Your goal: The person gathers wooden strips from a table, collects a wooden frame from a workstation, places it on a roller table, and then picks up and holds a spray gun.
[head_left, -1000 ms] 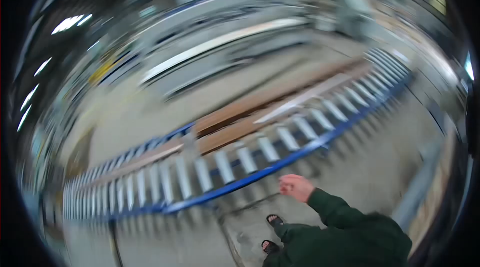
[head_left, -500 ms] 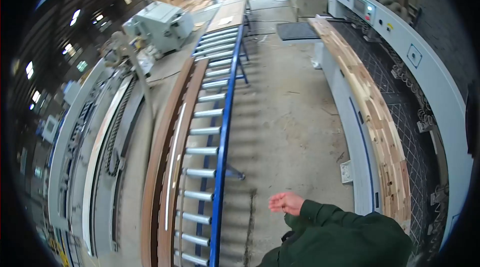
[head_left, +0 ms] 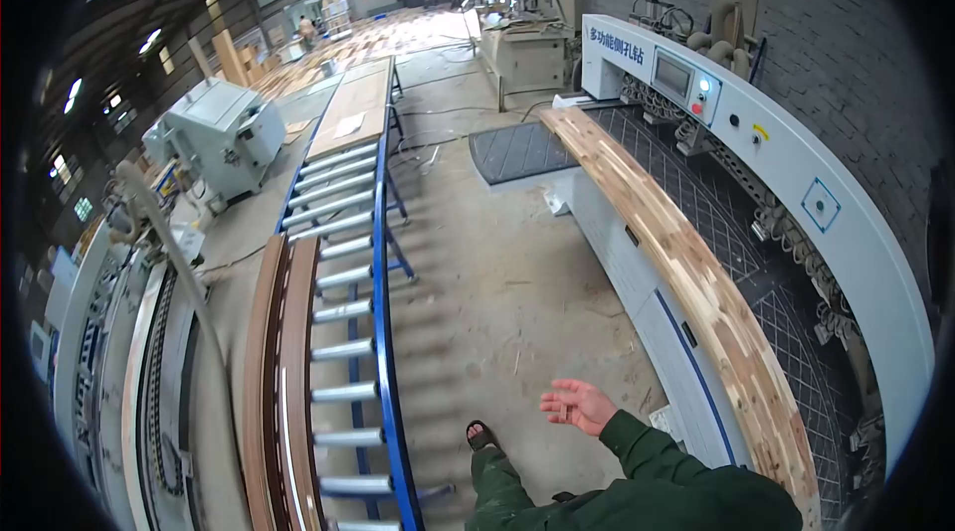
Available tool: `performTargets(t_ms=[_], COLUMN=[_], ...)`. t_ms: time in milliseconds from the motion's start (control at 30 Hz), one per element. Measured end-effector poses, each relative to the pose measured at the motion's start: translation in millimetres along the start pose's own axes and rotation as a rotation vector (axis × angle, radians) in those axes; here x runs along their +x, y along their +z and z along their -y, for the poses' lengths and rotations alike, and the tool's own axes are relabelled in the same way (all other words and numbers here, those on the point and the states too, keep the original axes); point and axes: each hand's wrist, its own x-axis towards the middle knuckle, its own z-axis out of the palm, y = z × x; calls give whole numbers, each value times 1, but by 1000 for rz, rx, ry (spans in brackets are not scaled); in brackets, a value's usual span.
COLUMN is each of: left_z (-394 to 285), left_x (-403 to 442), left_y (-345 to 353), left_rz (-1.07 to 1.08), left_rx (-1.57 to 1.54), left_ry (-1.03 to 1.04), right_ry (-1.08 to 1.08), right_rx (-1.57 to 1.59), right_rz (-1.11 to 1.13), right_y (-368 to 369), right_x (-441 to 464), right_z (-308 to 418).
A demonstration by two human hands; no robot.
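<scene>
My right hand (head_left: 579, 406), in a dark green sleeve (head_left: 657, 451), hangs over the concrete floor at the lower middle. It is open, palm partly turned up, with the fingers loosely spread and pointing left. I cannot make out anything held in it. To its right, a long finger-jointed wood board (head_left: 686, 253) lies along the front of a white side-hole drilling machine (head_left: 796, 148). The hand is apart from the board. My left hand is out of view. One of my feet, in a dark sandal (head_left: 480, 435), shows on the floor.
On the left runs a blue-framed roller conveyor (head_left: 343, 312) with long brown boards (head_left: 264, 382) on it and a pale panel (head_left: 353, 108) at its far end. A dark ridged side table (head_left: 517, 153) juts from the drilling machine. Beyond stand a grey-green machine (head_left: 214, 133) and a workbench (head_left: 522, 59).
The view has swung right and up, showing more of the drilling machine and far hall. My foot has come into sight. The fingers of my right hand have spread slightly.
</scene>
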Motion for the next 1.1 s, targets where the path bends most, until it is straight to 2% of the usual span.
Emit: performTargets(t_ms=[67,167,233,300,367,400,433,467,500,533,567,633,733,800,867,967,1033,1100], left_z=[46,108,110,105,126,131,141,122,131,156,149,169,163,166,147,150,159,177], left_x=[68,220,324,412,497,550,610,677,728,775,820,884,947,968,987,1013,1042,1088], left_y=[11,-2,13,17,4,5,5,-21,-13,8,-2,26,34,44,24,27,46,66], left_rz=[127,294,406,552,712,420,256,322,190,291,273,147,285,525,649,649,602,732], left_rx=[1,30,9,2,51,-733,-487,-469,-573,-742,-484,-690,-840,-695,-678,-566,-648,-470], left_ry=[-40,-90,-138,-195,-256,-711,-281,-566,-494,-659,-525,-528,-772,-856,-958,-965,-1052,-881], right_ry=[2,-4,-10,-85,-91,-138,-186,-226,-221,-231,-237,-228,-223,-230,-221,-258,-290,-384], right_rx=[7,40,29,-10,28,-45,-124,-126,-115,-86,-60,-64,-50,-59,-109,-193,-199,-242], right_rz=[-24,-49,-95,-4,-9,-10,-12,-59,-66,-47,-29,-44,-5,-82,-112,-129,-130,-147], right_y=[6,52,88,124,140,147,155,162,165,166,169,182,201,225,245,250,245,237], right_x=[52,123,153,178,212,229,251,276,306,335,362,419,504,548,589,661,716,774], right_z=[7,27,74,107,139,160,179,193,207,222,238,274,343,408,473,545,583,617])
